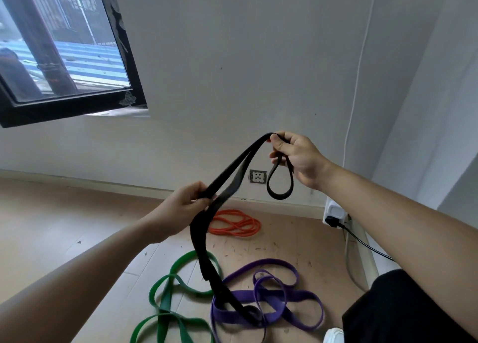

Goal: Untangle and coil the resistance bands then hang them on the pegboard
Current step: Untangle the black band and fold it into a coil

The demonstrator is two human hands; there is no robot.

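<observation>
black band (199,241) | green band (165,301) | purple band (297,295) | orange band (236,223) | white wall (258,58) | tan floor (51,213)

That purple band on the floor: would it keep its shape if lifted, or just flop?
Probably floppy: the purple band lies in loose overlapping loops, and the similar black band droops limply. Likely light, being a thin flat strip. It might snag, since the black band's lower end lies across it.

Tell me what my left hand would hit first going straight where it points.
Likely the small loop of black band hanging from your right hand; the left hand aims up-right at it. Behind lies the wall socket; depth unclear.
</observation>
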